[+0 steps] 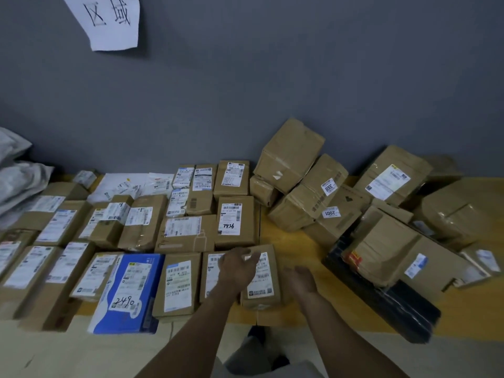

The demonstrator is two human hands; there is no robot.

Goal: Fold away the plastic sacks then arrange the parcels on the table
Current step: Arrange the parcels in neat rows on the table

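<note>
Head view: the left hand [237, 264] lies over the top edge of a small brown parcel [261, 285] at lower centre, fingers bent; whether it grips cannot be told. The right hand [300, 276] hovers open just right of it. Labelled parcels [185, 230] lie in rows on the counter [294, 241] at left, a loose heap [308, 192] sits at right, and grey sacks [19, 175] are at the left edge.

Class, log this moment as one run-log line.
phase: arranging | left hand: open over small brown cardboard parcel | right hand: open, beside it, holding nothing

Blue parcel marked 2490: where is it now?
Head view, left of centre: the blue parcel lies in the front row at the table's near edge, between one brown box and another.
</note>
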